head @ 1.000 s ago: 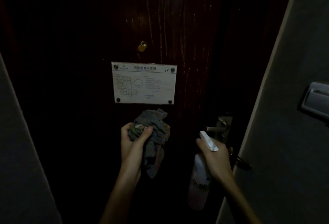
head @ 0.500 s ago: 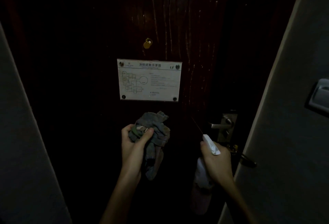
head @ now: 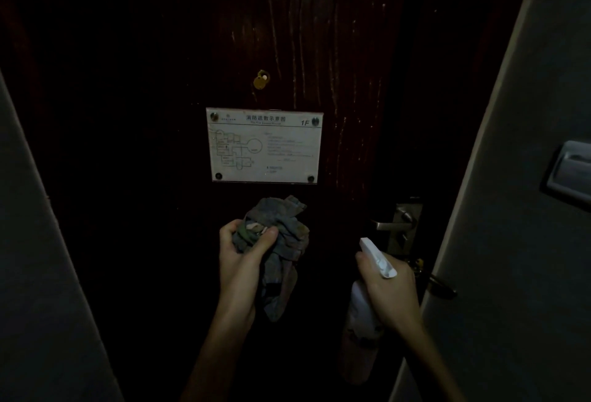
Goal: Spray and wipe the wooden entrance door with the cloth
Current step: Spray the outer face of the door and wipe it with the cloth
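Note:
The dark wooden door (head: 134, 113) fills the view, with wet streaks running down its upper right part. My left hand (head: 240, 261) grips a crumpled grey-green cloth (head: 281, 241) just below a white evacuation plan sign (head: 264, 145). My right hand (head: 387, 293) holds a white spray bottle (head: 358, 337) by the neck, its nozzle (head: 375, 256) pointing up and left toward the door. Both hands are a little in front of the door surface.
A brass peephole cover (head: 261, 79) sits above the sign. A metal lever handle (head: 393, 224) and a latch (head: 441, 283) are at the door's right edge. Grey walls flank the door on the left (head: 35, 273) and right (head: 518, 241), with a wall switch plate (head: 572, 174).
The view shifted slightly, so the door and sign sit lower and further right in frame. Both hands stay in nearly the same pose with cloth and bottle.

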Tool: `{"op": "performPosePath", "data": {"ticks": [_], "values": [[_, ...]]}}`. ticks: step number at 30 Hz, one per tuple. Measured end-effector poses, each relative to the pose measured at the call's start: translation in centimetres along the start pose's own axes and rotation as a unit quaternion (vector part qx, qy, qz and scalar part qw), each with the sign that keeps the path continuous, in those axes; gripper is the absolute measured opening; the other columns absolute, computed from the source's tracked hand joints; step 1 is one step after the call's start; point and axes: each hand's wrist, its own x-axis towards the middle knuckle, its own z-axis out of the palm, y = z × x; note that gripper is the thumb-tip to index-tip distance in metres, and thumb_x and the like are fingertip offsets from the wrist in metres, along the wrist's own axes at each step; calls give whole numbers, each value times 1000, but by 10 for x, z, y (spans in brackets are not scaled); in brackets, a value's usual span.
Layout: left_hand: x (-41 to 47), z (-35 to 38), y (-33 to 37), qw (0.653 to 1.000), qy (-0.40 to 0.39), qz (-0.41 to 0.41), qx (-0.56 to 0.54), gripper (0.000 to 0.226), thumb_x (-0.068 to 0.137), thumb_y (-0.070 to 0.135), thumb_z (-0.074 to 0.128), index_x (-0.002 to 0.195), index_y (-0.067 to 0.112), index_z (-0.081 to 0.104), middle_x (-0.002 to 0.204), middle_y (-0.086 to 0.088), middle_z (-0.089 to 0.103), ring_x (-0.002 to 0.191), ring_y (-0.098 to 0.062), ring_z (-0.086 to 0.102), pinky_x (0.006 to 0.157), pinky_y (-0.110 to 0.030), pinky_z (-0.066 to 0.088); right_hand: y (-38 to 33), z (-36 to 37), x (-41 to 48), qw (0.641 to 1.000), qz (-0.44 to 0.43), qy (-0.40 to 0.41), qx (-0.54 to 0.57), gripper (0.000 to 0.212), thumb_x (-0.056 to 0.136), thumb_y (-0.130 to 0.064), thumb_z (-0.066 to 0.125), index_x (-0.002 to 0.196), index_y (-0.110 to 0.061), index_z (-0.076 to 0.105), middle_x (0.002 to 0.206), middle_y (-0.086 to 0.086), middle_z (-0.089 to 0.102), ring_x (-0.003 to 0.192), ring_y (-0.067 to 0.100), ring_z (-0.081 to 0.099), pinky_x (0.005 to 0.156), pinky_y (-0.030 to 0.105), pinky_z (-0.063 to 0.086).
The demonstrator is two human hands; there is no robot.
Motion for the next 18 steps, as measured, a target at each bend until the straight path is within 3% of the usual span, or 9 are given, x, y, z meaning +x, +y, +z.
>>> {"op": "performPosePath", "data": {"ticks": [3,8,11,14,18], "values": [[-4,3,7,1000,-10,10,-22,35,84,16,78,111,27,59,114,-9,69,98,-23,73,78,-36,57,-1,-2,0,1000,-5,2,-2,33,94,-22,62,71,2,58,69,19,61,68,34,61,64,48,50],[-10,9,17,999,-25,23,-30,35,85,16,77,114,26,59,111,-7,70,93,-17,74,75,-32,58,-7,-4,-1,999,-14,46,-9,36,94,-23,58,77,8,62,70,23,64,67,36,62,60,47,50],[-13,12,21,999,-31,19,-30,36,85,16,78,114,26,59,114,-9,70,99,-22,73,83,-38,60,-6,-11,2,999,0,48,-8,33,93,-20,60,70,4,58,66,21,61,63,36,59,57,45,47],[-15,14,20,998,-39,20,-37,34,86,15,76,113,25,60,114,-9,70,96,-20,74,76,-32,59,0,-16,6,998,14,58,-12,36,94,-22,58,69,4,58,65,22,61,66,39,60,58,48,49],[-18,19,18,998,-42,13,-35,36,86,15,76,116,25,59,114,-9,69,97,-21,73,77,-33,59,7,-23,7,996,35,78,6,39,94,-27,57,76,8,59,69,26,62,58,25,56,57,36,44]]}}
